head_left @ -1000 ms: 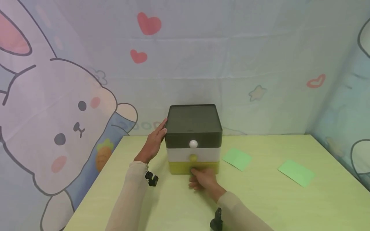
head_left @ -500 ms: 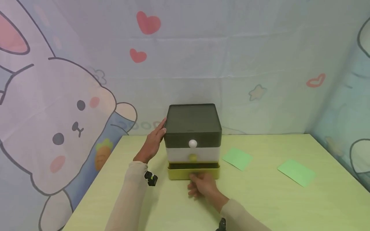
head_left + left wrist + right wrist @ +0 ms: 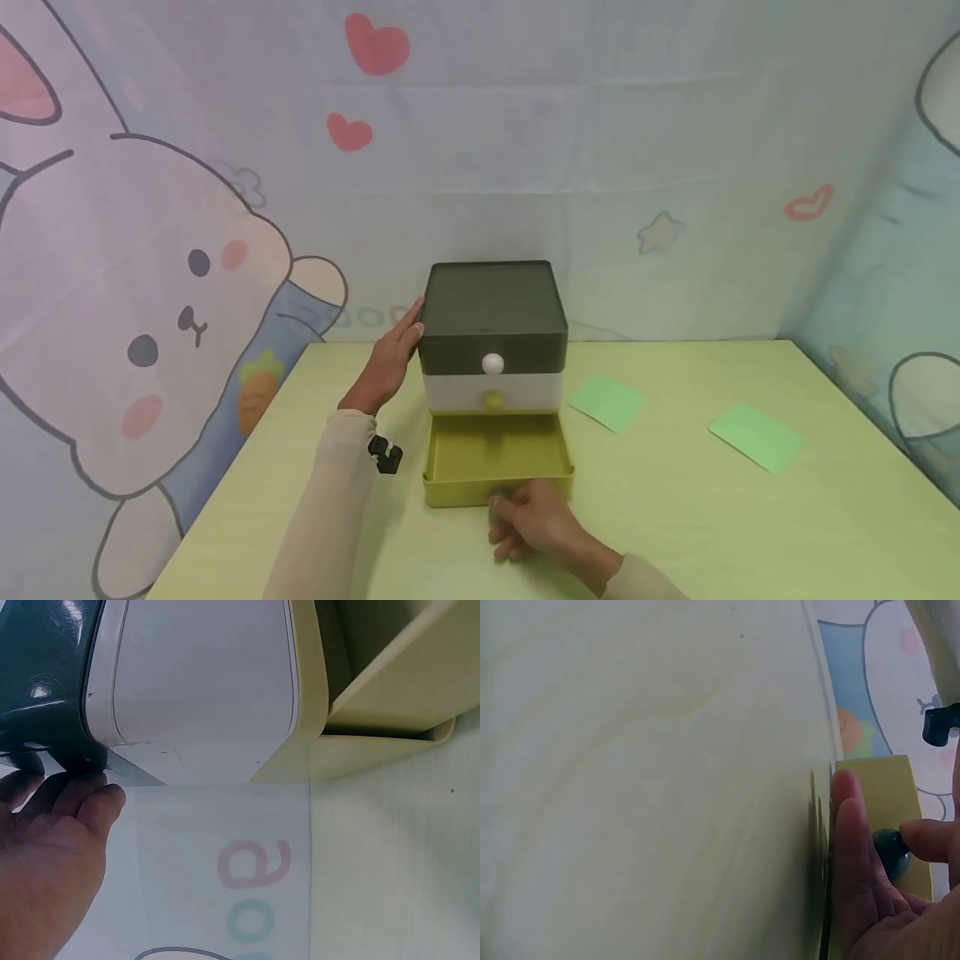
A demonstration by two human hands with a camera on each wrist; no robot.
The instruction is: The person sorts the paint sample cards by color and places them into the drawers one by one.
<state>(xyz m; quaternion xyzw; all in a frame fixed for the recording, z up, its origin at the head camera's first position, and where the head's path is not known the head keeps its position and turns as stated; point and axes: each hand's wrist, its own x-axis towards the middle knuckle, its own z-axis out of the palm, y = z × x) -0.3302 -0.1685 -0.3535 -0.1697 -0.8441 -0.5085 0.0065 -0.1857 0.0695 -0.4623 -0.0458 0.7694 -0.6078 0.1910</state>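
Observation:
A small drawer box (image 3: 491, 300) stands on the table, dark green on top, white in the middle and yellow-green below. Its bottom drawer (image 3: 457, 493) is pulled well out, and the part of its inside that shows holds nothing. My right hand (image 3: 543, 521) pinches the dark round knob (image 3: 891, 853) of that drawer between thumb and fingers; in the head view the hand mostly hides the knob. My left hand (image 3: 386, 367) rests with extended fingers against the left side of the dark top tier (image 3: 45, 675). The white knob (image 3: 492, 363) and yellow-green knob (image 3: 492, 401) mark the closed upper drawers.
Two green paper squares, a nearer-to-box one (image 3: 607, 402) and a farther one (image 3: 756, 437), lie right of the box on the pale table (image 3: 675, 533). A printed cloth backdrop (image 3: 480, 167) hangs behind the table.
The bottom drawer has slid out from closed toward me, drawn by my right hand on its knob. My left hand has stayed against the box's side. The head view has shifted slightly.

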